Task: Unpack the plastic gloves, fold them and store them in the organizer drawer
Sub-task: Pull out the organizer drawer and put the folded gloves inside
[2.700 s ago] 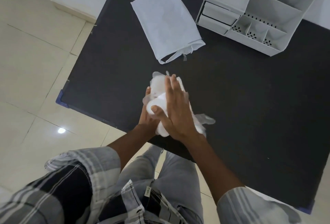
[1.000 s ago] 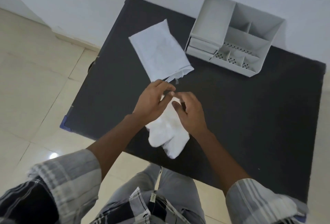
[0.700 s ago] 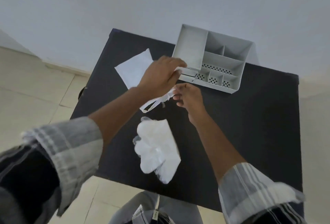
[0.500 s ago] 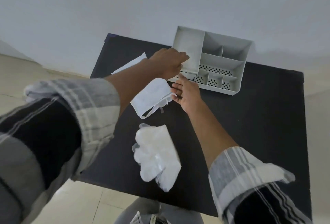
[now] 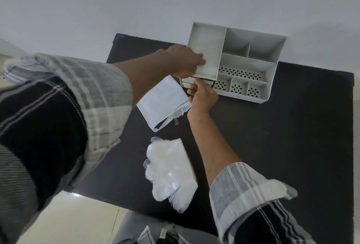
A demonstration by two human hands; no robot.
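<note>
Fingers of the right hand (image 5: pixel 202 95) are curled at the front of the organizer (image 5: pixel 251 64), pinching what looks like the upper drawer (image 5: pixel 202 79) at its lower left corner, though the fingertips themselves are hidden behind the knuckles, so I can't tell how much of it they've got. Left hand (image 5: pixel 185 62) reaches in from the left with its fingers together against the organizer's left side wall; they look fairly straight and seem to be pressing on it, but that bit is slightly blurred. Both forearms are stretched out over the black table (image 5: pixel 292 136), plaid sleeves pushed up.

Folded plastic gloves (image 5: pixel 169 171) lie in a bundle on the table near its front edge, well apart from the organizer and from both hands. White pouch (image 5: pixel 161 101) lies flat between them, partly covered by the left forearm and touching the right hand's edge.

Tiny label on the clothing at the bottom edge, too small to read.
</note>
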